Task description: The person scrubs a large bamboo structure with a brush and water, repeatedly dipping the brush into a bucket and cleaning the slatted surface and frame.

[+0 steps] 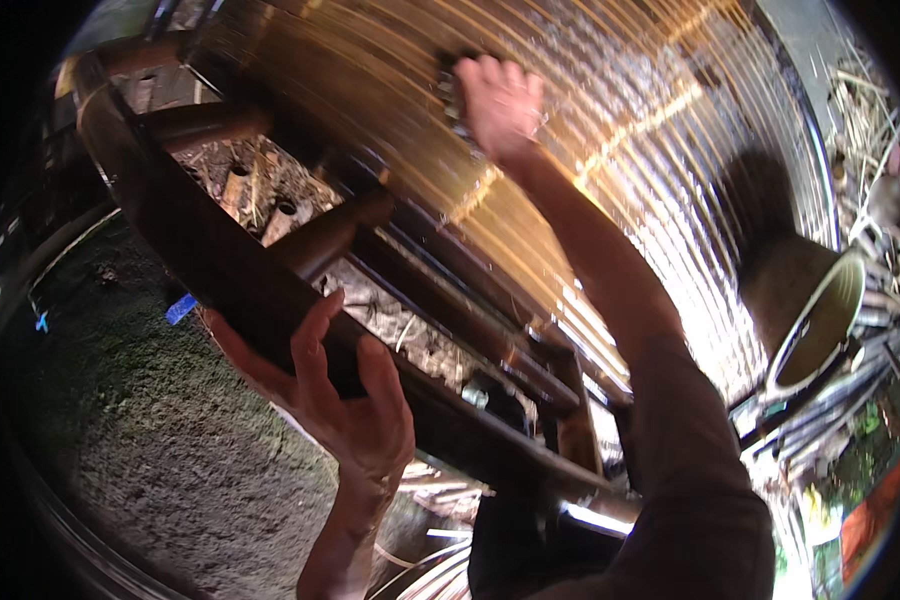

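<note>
A wet, slatted bamboo bench (400, 130), brown and shiny, fills the upper middle and right. Its thick, dark curved rail (210, 245) runs across the left and lower middle, joined to the slats by short round posts. My left hand (355, 400) grips this rail from below, thumb and fingers around it. Out on the slats, my right hand (503, 100) presses down with its fingers bent. A dark, rough-looking clump (454, 103) shows at the edge of the right palm; its kind is mostly hidden by the hand.
A pale, round-rimmed bucket (820, 320) stands at the slats' right edge. Beyond it lie dry sticks (865, 100) and thin poles. On the left is a rough, mossy grey surface (200, 440) with a small blue scrap (181, 309). Cut bamboo pieces (235, 190) show below the rail.
</note>
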### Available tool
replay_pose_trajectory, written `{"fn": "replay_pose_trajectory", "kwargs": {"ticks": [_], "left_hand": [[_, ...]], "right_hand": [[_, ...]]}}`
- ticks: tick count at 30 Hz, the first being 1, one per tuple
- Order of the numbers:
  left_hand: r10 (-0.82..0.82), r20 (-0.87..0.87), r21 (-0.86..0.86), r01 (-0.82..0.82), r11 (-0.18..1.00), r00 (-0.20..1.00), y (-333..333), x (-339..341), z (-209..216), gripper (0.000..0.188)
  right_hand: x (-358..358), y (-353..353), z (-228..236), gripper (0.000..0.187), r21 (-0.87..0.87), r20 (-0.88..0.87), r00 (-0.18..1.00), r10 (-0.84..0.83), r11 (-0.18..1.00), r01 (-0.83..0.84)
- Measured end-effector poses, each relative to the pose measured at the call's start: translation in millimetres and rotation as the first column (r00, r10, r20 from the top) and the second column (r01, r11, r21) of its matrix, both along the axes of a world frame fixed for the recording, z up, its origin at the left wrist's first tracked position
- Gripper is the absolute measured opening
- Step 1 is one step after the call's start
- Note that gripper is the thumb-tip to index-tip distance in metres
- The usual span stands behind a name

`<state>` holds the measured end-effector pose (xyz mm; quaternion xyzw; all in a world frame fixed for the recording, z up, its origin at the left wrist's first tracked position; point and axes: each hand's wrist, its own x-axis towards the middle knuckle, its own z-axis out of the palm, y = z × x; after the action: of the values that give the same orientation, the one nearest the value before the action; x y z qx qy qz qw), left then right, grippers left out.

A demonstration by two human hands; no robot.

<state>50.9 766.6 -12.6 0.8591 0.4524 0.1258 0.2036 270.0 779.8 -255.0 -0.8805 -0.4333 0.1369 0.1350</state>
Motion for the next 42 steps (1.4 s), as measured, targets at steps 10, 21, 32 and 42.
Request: {"fn": "replay_pose_trajectory", "kwargs": {"ticks": [10, 21, 32, 42], "left_hand": [[0.070, -0.075, 0.055, -0.065, 0.996, 0.995, 4, -7, -1, 0.029], [0.005, -0.087, 0.050, -0.001, 0.999, 0.996, 7, -13, -4, 0.036], [-0.028, -0.181, 0.051, 0.038, 0.998, 0.983, 3, -23, -8, 0.034], [-0.080, -0.281, 0.151, 0.127, 0.980, 0.956, -2, -15, -1, 0.027]], "right_hand": [[-40, -118, -25, 0.023, 0.081, 0.188, 0.981, 0.037, 0.995, -0.053], [-25, -80, 1, 0.011, 0.079, -0.100, 0.995, -0.011, 0.997, 0.019], [-10, -154, 24, 0.014, -0.295, -0.257, 0.953, -0.160, 0.952, 0.080], [-103, -569, -14, 0.031, -0.548, 0.369, 0.906, -0.206, 0.740, 0.391]]}}
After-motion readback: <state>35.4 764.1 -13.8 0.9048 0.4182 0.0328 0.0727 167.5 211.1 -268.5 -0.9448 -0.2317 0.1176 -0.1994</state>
